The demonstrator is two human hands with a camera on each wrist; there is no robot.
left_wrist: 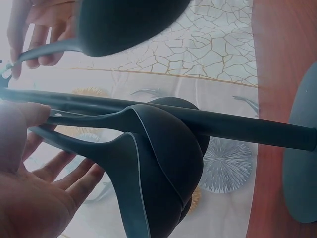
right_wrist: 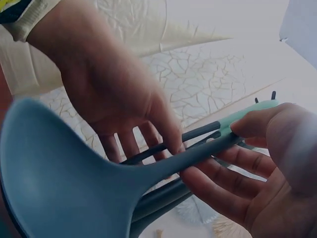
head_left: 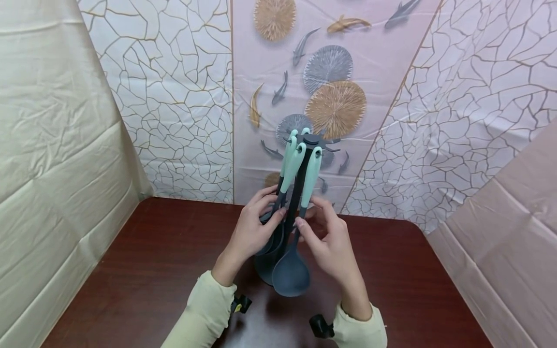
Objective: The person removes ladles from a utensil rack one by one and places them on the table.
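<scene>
A dark ladle (head_left: 290, 273) with a mint-green handle hangs by a hook on the front right of a black utensil stand (head_left: 311, 139). My right hand (head_left: 332, 241) pinches the ladle's shaft between thumb and fingers, just below the green part. On the stand's left side hang several other green-handled kitchen utensils (left_wrist: 168, 153) with dark, curved heads, partly overlapping. My left hand (head_left: 254, 224) holds their shafts, the thumb in front and the fingers behind. The left wrist view shows the stand's pole (left_wrist: 247, 130) running to its rounded base (left_wrist: 302, 168). Some utensil heads are hidden.
The stand is on a dark red-brown table (head_left: 174, 270). Behind it hangs a patterned cloth (head_left: 174, 96) with fish and round leaf prints in the middle. Plain pale cloth (head_left: 48, 145) closes off the left side, and more cloth (head_left: 513, 232) covers the right.
</scene>
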